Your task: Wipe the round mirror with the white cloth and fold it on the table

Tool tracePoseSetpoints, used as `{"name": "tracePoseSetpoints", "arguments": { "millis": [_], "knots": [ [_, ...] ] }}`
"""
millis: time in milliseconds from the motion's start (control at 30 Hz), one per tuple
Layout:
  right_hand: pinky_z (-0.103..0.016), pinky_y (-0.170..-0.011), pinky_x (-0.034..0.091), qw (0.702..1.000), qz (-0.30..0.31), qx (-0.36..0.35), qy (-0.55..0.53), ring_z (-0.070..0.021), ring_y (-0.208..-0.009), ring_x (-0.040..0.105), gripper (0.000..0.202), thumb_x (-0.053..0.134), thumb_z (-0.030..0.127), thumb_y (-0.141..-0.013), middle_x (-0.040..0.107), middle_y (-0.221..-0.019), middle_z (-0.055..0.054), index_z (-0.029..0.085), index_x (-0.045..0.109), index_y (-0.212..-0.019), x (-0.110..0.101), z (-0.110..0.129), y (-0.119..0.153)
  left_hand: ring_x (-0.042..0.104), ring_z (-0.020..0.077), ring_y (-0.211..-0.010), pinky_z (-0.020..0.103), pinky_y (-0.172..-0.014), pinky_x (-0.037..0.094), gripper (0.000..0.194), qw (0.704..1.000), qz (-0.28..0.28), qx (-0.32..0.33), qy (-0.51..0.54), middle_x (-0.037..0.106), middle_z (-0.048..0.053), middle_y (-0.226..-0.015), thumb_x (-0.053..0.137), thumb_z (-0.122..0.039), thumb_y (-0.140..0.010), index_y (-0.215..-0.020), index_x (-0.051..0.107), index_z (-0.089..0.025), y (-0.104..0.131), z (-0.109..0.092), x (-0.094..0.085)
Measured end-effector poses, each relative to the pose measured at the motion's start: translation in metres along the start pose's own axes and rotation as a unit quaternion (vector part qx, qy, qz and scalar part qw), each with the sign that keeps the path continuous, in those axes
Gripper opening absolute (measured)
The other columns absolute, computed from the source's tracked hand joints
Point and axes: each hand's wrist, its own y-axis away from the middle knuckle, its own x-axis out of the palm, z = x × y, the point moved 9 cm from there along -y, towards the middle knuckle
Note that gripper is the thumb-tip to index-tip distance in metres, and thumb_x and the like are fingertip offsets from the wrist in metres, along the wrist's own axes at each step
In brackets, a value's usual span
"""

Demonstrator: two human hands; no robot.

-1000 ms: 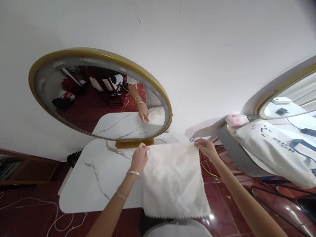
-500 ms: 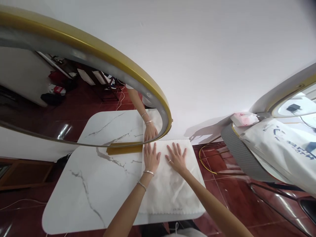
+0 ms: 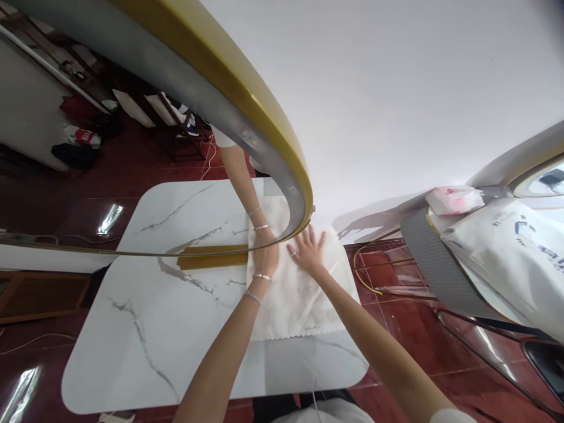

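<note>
A white cloth [image 3: 299, 311] with a scalloped edge lies on the right part of the white marble-patterned table [image 3: 189, 341]. My left hand [image 3: 265, 263] rests on the cloth's left side, under the lower rim of the round mirror [image 3: 275, 126]. Its fingers are hidden behind the rim, where its reflection meets it. My right hand [image 3: 309, 251], with a ring on one finger, lies flat on the cloth's far part with fingers spread. Some of the cloth's far edge is covered by the mirror.
The mirror's gold frame overhangs the table's far side, against a white wall [image 3: 396, 88]. To the right stand a grey ribbed chair [image 3: 425, 267], a white printed bag [image 3: 506, 252] and a pink-and-white packet [image 3: 453, 200]. A gold strip [image 3: 211, 258] shows left of the cloth.
Both hands and the cloth have slid away from me across the table, baring a strip at its front edge. My left fingers have gone behind the mirror rim. The view has shifted slightly.
</note>
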Motion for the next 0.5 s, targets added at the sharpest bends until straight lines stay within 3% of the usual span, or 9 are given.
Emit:
{"name": "tracePoseSetpoints", "arguments": {
  "millis": [167, 267, 400, 500],
  "knots": [
    [-0.067, -0.111, 0.002, 0.999, -0.025, -0.040, 0.008, -0.0328, -0.148, 0.007, 0.058, 0.031, 0.049, -0.097, 0.014, -0.161, -0.009, 0.028, 0.027, -0.152, -0.003, 0.008, 0.057, 0.035, 0.0300, -0.140, 0.048, -0.116, 0.025, 0.053, 0.994, -0.048, 0.100, 0.017, 0.045, 0.014, -0.148, 0.042, -0.041, -0.095, -0.142, 0.043, -0.016, 0.067, -0.012, -0.010],
    [-0.066, -0.113, 0.004, 0.999, -0.032, -0.042, 0.009, -0.0309, -0.148, 0.010, 0.058, 0.032, 0.049, -0.097, 0.016, -0.161, -0.008, 0.029, 0.027, -0.151, -0.004, 0.007, 0.087, 0.021, 0.0287, -0.147, 0.052, -0.119, 0.018, 0.055, 0.990, -0.075, 0.116, 0.011, 0.032, 0.014, -0.155, 0.040, -0.035, -0.097, -0.147, 0.034, -0.015, 0.097, -0.012, -0.009],
    [-0.071, -0.109, -0.001, 0.998, -0.046, 0.031, 0.023, -0.0334, -0.147, 0.011, 0.057, 0.031, 0.049, -0.098, 0.018, -0.160, -0.008, 0.029, 0.030, -0.150, -0.006, -0.013, 0.085, 0.023, 0.0253, -0.147, 0.050, -0.118, 0.022, 0.049, 0.990, -0.044, 0.133, 0.022, 0.035, 0.009, -0.155, 0.029, -0.017, -0.097, -0.145, 0.040, -0.023, 0.093, -0.033, 0.002],
    [-0.072, -0.109, 0.000, 0.998, -0.043, 0.046, 0.023, -0.0339, -0.148, 0.008, 0.056, 0.030, 0.049, -0.098, 0.016, -0.161, -0.007, 0.031, 0.028, -0.151, -0.005, -0.026, 0.057, 0.032, 0.0297, -0.143, 0.050, -0.116, 0.026, 0.048, 0.989, -0.022, 0.136, 0.045, 0.038, 0.010, -0.153, 0.037, -0.033, -0.098, -0.145, 0.042, -0.023, 0.064, -0.054, 0.009]
  ]
}}
